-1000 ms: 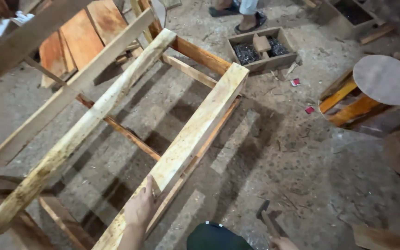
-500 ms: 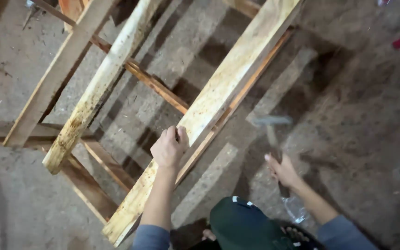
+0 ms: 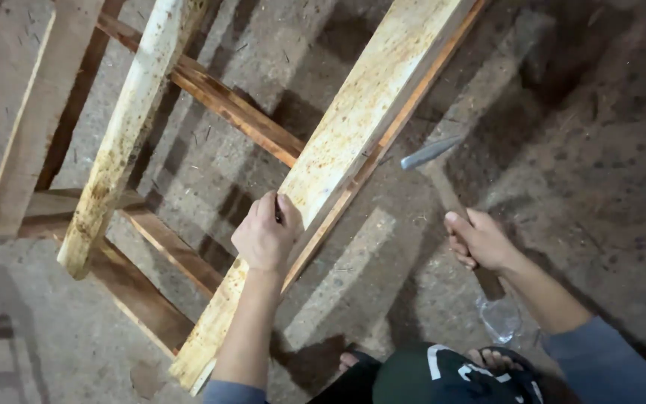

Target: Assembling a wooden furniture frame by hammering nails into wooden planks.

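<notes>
I see the right hand now raises the hammer higher, fist closed around its handle; the left hand still pinches something small on the pale beam.

Hammer head motion-blurred — shape unclear; handle middle hidden inside right hand. Small dark thing pinched by fingers of left hand too small to tell. Long plank cut off at top edge. Frame rails run out at top and left — joints unseen.
</notes>
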